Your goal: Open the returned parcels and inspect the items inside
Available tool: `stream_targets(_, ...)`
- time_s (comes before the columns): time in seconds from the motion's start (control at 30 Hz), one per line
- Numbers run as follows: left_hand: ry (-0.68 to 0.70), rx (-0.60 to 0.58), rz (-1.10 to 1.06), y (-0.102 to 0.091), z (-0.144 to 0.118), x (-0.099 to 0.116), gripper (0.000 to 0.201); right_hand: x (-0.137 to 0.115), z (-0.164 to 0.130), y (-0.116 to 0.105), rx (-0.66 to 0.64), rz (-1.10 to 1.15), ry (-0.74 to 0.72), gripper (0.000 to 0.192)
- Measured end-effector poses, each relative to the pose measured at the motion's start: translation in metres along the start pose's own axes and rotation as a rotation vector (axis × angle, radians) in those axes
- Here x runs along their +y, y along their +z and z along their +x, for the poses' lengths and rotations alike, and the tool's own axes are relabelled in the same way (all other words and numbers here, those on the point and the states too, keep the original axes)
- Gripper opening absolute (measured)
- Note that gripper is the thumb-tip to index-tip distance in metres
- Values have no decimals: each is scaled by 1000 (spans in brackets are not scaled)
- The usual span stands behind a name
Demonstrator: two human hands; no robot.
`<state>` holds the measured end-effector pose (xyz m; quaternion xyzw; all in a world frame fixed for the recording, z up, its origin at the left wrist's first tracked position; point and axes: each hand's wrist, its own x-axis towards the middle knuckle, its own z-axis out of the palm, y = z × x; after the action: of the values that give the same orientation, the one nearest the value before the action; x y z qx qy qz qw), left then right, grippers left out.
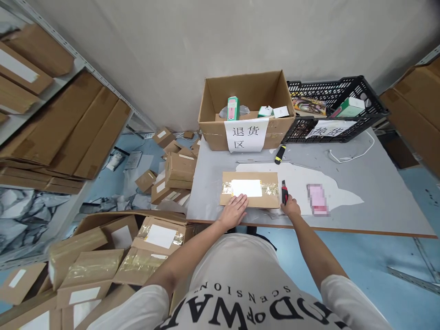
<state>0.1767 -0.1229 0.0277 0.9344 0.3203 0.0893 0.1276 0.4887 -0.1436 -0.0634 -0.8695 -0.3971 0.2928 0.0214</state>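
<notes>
A taped brown cardboard box [270, 201] with a white label [246, 187] lies flat near the table's front edge. My left hand [235, 210] rests on its near side, fingers stretched out over the cardboard and the label's lower edge. Just to the right of the box, my right hand [291, 206] is closed around a red and black box cutter [284, 192], which points away from me. Its tip stands apart from the box's right end. Further right, a pink blurred item [318, 200] lies on the table.
Behind the box stand an open carton [213, 135] with a paper sign and a black plastic crate [292, 130]. A yellow and black cutter [280, 154] and a white cable [357, 157] lie on the grey table [378, 197]. Parcels [92, 270] fill a large carton at left; shelves flank it.
</notes>
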Motion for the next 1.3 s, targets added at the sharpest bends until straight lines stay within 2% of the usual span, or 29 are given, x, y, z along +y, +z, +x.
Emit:
stream_targets(0.13,-5,-1,3,-1,1,0,52,0,0,-20,66,182,-12,56)
stream_targets(0.2,-1,-2,8,-1,1,0,53,-4,-2,-43,120,252,-36,56)
stream_targets(0.27,-6,3,14,0,0,1,54,-14,-8,-73,207,350,-133,58)
stream_targets(0.33,-34,10,35,0,-2,2,56,-34,-20,-106,225,365,-353,59)
stream_targets(0.4,-70,8,77,0,-3,5,59,-64,-37,-134,109,292,-635,54)
stream_targets(0.47,-91,-6,127,0,-3,7,61,-99,-56,-151,-48,121,-935,45)
stream_targets(0.53,-99,-19,166,-1,-3,9,61,-133,-72,-154,-104,-95,-1106,41)
stream_targets(0.6,-101,-28,187,-2,-3,10,61,-161,-80,-146,-145,-273,-1171,41)
stream_targets(0.7,-99,-36,197,-2,-3,10,61,-185,-79,-129,-188,-465,-1221,42)
stream_targets(0.9,-104,-40,192,-2,-3,9,63,-199,-71,-116,-179,-586,-1259,41)
stream_targets(1.1,-160,-43,197,-3,-2,12,70,-211,-86,-120,-138,-680,-1250,39)
stream_targets(1.3,-191,-71,209,-4,0,12,73,-215,-93,-130,-164,-730,-1235,39)
